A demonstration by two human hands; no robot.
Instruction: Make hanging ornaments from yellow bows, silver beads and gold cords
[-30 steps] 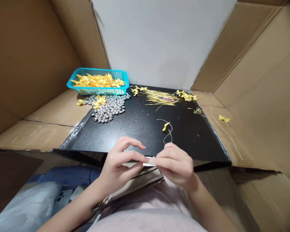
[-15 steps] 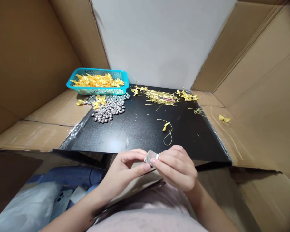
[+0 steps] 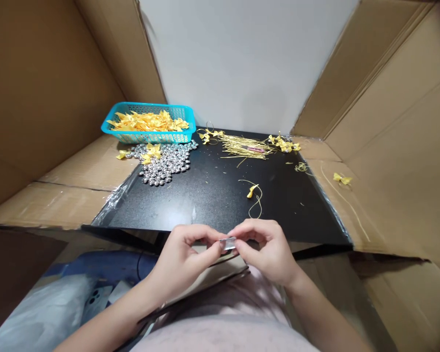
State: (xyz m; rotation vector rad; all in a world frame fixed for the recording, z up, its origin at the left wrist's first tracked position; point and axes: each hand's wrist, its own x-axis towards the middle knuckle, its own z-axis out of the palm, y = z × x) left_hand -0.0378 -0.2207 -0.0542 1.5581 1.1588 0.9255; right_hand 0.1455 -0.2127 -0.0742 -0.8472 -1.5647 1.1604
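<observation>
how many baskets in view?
1: a turquoise basket at the back left, filled with yellow bows, behind the silver bead pile. None seems hidden.

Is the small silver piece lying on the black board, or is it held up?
Held up: the left hand and right hand pinch the silver piece between fingertips, near the black board's front edge.
</observation>
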